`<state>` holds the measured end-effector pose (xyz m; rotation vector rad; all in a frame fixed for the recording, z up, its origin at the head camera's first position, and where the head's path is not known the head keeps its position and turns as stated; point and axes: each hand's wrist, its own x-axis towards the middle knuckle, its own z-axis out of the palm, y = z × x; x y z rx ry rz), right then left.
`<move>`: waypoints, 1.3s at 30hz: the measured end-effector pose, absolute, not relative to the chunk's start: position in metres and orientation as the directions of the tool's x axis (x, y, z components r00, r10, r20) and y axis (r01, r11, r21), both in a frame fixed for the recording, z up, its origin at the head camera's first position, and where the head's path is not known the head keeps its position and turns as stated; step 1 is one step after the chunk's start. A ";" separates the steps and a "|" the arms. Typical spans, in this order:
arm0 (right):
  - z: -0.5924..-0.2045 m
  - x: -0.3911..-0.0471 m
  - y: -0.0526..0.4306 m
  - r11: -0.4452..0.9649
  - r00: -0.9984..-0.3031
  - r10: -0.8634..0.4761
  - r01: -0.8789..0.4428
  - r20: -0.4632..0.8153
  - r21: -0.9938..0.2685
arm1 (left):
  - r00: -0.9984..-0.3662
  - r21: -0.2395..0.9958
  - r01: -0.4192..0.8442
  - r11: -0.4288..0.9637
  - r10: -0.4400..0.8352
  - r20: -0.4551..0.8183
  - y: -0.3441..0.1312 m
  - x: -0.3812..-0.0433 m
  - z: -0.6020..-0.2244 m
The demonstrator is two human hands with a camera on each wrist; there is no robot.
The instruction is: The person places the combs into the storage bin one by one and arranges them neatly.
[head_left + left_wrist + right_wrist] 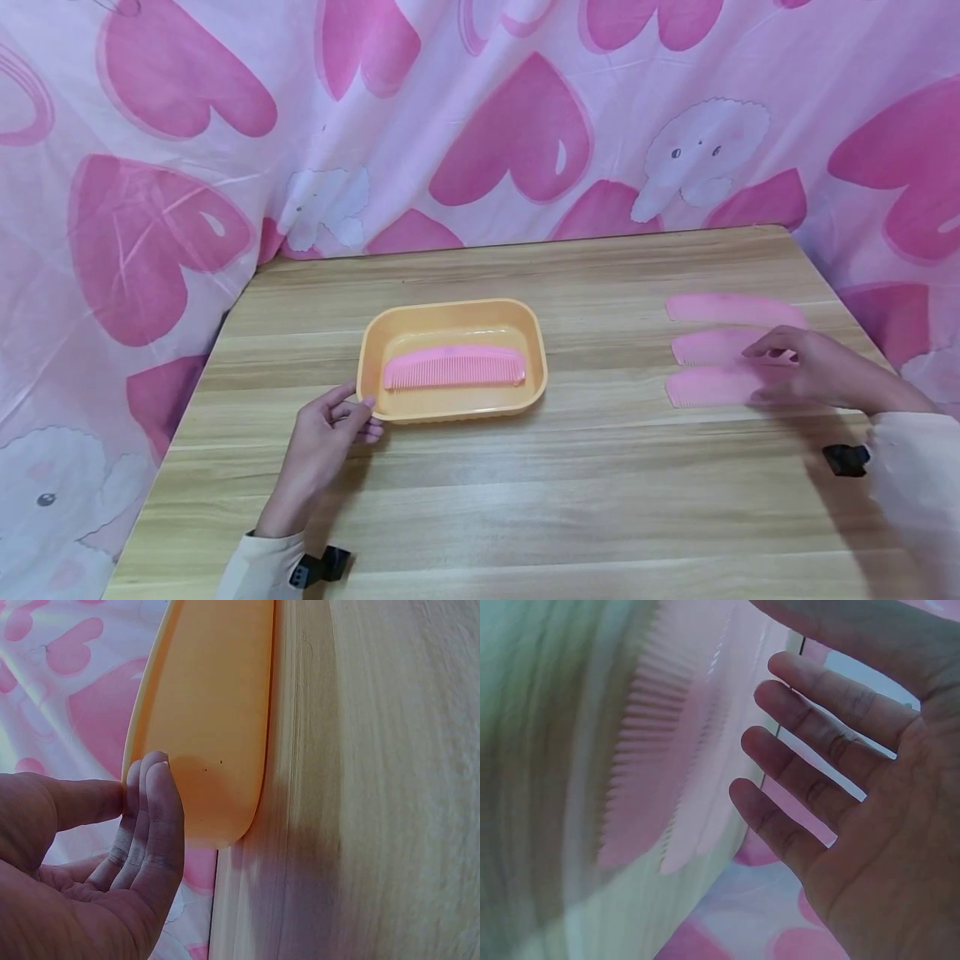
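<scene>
A shallow orange plastic tray (450,312) lies on the table, with one pink comb (454,367) inside, its teeth toward the front. My left hand (326,437) pinches the tray's rim at the front left corner, thumb on one side and fingers against the outer wall. On the right side, three more pink combs lie one behind another: the back comb (731,309), the middle comb (708,347) and the front comb (708,388). Over the front two hovers my right hand (817,371); in the right wrist view its fingers are spread with nothing between them.
The wooden table (480,508) extends in front of the tray and between it and the combs. A pink cloth with hearts (517,133) hangs behind the table and along both sides. Black wrist-worn devices (321,568) sit by both cuffs.
</scene>
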<state>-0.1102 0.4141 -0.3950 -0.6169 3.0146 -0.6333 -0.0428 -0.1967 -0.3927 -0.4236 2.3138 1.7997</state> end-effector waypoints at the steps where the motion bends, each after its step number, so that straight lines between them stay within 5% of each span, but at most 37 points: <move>1: -0.396 -0.109 0.416 0.840 -0.923 -0.378 -0.375 0.075 -0.391 | -0.943 0.916 -0.330 0.227 -0.113 -0.312 -0.197 -0.043 -0.393; 39: -0.421 -0.101 0.432 0.767 -0.895 -0.419 -0.438 0.150 -0.469 | -0.947 0.923 -0.319 0.216 -0.115 -0.300 -0.196 -0.043 -0.393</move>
